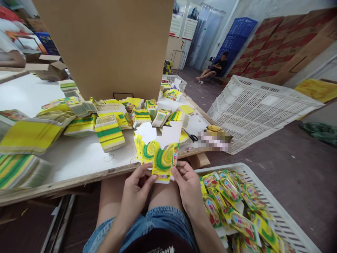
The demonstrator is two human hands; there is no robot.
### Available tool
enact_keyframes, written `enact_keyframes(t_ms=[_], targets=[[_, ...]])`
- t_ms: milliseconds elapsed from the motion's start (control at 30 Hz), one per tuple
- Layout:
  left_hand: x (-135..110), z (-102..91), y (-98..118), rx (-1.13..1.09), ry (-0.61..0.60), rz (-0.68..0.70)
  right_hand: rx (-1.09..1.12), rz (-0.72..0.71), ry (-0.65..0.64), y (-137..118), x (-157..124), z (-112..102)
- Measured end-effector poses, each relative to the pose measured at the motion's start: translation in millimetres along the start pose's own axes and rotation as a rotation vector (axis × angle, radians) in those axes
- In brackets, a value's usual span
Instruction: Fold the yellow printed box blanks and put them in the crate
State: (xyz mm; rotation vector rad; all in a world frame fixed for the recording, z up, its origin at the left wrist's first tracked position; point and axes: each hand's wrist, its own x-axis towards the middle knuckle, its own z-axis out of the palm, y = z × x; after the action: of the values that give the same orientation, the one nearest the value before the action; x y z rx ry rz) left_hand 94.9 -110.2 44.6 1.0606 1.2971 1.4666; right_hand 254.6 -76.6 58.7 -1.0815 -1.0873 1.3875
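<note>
Both hands hold one flat yellow and green printed carton [162, 160] just over the table's front edge. My left hand [138, 186] pinches its lower left corner between thumb and fingers. At the right side, the thumb and fingers of my right hand [186, 179] close on its edge. White flaps stick up from the carton's top. Right behind it, several similar flat cartons [146, 140] lie fanned on the table, partly hidden. A bundle of stacked cartons [110, 133] with green and yellow stripes stands to the left.
A white basket [247, 168] full of printed cartons sits at my right. Black scissors [193, 137] and bananas [214, 128] lie near the table [76, 167] edge. A tall cardboard box [113, 45] stands behind more bundles. White crates [258, 109] stand right; a person [217, 66] sits beyond.
</note>
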Motion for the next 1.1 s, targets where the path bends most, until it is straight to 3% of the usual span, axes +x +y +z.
enact_keyframes(t_ms=[100,233,333,433,600,700,800,933,1100], targets=[[2,2.0,-2,-0.213,-0.185,-0.068,0.077,0.038,0.012,4,0,-2],[10,1.3,-5,-0.471,-0.374,-0.109,0.123,0.165,-0.091,12,-6,-6],[12,5.6,-8,-0.556,-0.464,-0.145,0.134,0.173,-0.074,15,-10,-5],[11,11.2,-11,-0.530,-0.410,-0.135,0.083,0.135,-0.074,12,-11,-4],[10,19.3,-13,-0.417,-0.159,-0.183,-0.080,0.100,-0.096,9,-13,1],[10,22.4,-11,-0.308,-0.112,-0.200,-0.201,0.049,-0.053,15,-14,2],[10,22.9,-10,-0.237,-0.093,-0.134,-0.299,-0.008,0.003,18,-13,-1],[6,19.6,-8,-0.242,-0.203,-0.085,-0.249,-0.098,-0.040,12,-11,-8],[5,12.7,-2,-0.284,-0.395,-0.117,-0.142,-0.105,-0.233,2,-10,-20]])
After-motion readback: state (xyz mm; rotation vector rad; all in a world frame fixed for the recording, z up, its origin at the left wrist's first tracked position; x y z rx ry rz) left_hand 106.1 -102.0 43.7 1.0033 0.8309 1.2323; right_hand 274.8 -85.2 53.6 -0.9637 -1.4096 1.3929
